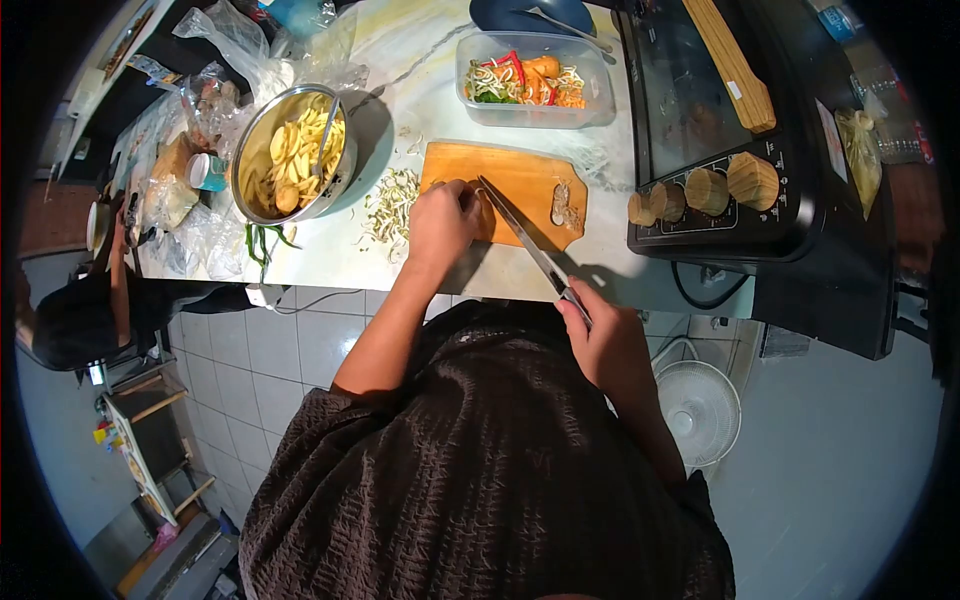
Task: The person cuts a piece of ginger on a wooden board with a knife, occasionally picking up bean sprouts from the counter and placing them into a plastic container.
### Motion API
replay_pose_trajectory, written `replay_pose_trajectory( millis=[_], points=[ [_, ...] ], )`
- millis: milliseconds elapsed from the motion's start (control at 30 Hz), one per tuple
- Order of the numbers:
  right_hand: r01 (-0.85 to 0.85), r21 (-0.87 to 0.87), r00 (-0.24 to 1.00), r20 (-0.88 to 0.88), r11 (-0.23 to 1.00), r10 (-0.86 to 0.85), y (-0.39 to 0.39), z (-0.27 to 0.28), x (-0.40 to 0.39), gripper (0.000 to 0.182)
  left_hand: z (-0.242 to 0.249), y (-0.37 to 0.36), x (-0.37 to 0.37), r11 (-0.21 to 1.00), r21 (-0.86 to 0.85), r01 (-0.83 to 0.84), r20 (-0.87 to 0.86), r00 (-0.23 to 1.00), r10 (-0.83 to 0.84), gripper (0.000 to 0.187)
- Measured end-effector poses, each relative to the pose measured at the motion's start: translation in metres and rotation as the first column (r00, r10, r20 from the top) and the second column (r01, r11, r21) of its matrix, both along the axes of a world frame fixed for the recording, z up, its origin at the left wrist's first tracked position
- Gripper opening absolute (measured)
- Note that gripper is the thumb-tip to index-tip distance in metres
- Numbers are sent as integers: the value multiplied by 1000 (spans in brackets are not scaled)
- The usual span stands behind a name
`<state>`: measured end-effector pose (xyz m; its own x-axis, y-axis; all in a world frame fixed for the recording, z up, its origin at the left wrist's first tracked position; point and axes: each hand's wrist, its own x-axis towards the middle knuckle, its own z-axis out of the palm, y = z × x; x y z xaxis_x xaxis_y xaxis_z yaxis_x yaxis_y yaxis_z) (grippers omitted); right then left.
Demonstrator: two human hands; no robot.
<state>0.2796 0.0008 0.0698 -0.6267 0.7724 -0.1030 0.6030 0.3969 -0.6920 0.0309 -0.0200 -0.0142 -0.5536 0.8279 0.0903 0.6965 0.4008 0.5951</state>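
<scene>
My right hand (603,335) is closed round the handle of a long knife (527,240), whose tip lies over the wooden cutting board (530,165). Near that tip, at the board's left edge, the fingers of my left hand (445,222) are pressed together on something small that I cannot make out. A heap of bean sprouts (392,205) lies on the marble surface just left of the board. Brownish scraps (570,212) rest near the slot at the board's right end.
Behind the board is a clear plastic container (537,110) with vegetables. A metal bowl (240,170) of yellow slices, green chillies (262,248) and plastic bags (240,50) are at left. A black oven (800,215) stands right. Another person (85,320) is at far left.
</scene>
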Motion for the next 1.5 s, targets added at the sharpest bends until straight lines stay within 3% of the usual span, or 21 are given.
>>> replay_pose_trajectory(
  millis=[467,667,733,967,1033,1100,1167,1233,1400,1500],
  points=[
    [-31,59,997,69,998,27,1,3,-6,32,1,-1,-2,1000,-31,2,57,998,0,20],
    [-56,97,951,310,994,24,-2,25,-27,31,3,-1,-2,1000,2,20,41,999,-20,20],
    [-34,52,918,396,998,11,-5,28,-35,33,5,-1,-3,996,-84,15,7,1000,-14,21],
    [-52,80,900,436,995,12,-4,35,-9,42,15,-3,-20,998,-67,-1,11,1000,2,25],
    [1,57,841,541,998,-31,-4,44,1,44,26,6,-29,999,13,-33,55,998,33,22],
    [59,15,850,523,998,-58,-4,51,11,43,35,21,-41,999,35,-30,54,998,28,23],
    [104,33,848,519,994,-106,-5,56,17,41,49,40,-50,980,196,-18,123,992,-7,24],
    [123,33,862,492,992,-123,-6,55,18,41,54,66,-60,958,285,-16,57,998,0,24],
    [181,-23,896,416,983,-155,-6,56,15,40,76,92,-81,973,227,-25,-142,988,59,28],
    [188,-24,911,378,982,-166,-5,50,14,39,80,69,-88,957,288,-36,-52,997,53,27]
  ],
)
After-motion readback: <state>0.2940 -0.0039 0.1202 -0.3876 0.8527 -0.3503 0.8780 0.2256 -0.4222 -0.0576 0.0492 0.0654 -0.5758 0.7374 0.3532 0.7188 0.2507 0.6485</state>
